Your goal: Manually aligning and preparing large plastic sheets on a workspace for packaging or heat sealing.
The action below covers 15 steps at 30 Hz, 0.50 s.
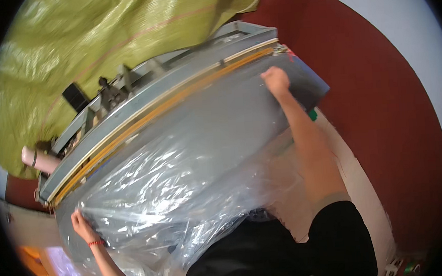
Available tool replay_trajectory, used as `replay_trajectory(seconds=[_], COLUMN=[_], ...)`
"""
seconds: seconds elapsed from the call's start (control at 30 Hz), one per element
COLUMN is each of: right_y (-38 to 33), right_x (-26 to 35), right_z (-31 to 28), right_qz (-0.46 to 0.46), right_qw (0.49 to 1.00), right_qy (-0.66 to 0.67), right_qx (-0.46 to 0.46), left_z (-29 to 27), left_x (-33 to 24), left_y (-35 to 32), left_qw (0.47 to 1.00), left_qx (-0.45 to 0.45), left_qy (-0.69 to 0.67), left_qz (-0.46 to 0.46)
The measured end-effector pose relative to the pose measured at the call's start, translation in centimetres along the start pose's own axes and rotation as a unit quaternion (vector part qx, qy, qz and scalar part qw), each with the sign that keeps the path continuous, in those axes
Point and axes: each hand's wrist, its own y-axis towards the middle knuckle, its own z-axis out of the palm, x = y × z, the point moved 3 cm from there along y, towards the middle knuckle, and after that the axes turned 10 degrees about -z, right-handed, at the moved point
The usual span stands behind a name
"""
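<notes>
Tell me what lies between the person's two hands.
In the head view, clear plastic over a grey tabletop lies between the left hand and right hand.

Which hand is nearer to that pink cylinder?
Left. In the picture, the left hand is below and slightly right of the pink cylinder, apart from it; the right hand is much farther off, toward the opposite end of the grey surface.
</notes>
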Motion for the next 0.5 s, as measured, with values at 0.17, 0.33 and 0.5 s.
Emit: replay_trajectory(seconds=[0.17,0.33,0.5], right_y=[0.5,0.6,0.8], right_x=[-1.9,-20.4,-17.7], right_z=[-2.9,-4.8,-3.4], right_qz=[0.044,0.050,0.083], right_qw=[0.997,0.986,0.989], right_qy=[-0.037,-0.131,-0.120], right_qx=[-0.046,-0.093,-0.021], left_z=[1.1,-3.8,-22.9], left_x=[-6.4,-7.4,-9.7], left_y=[-2.6,0.4,8.8], left_qw=[0.929,0.845,0.903], left_qx=[0.282,0.411,0.161], left_qy=[0.202,0.330,0.396], left_qz=[0.129,-0.092,-0.034])
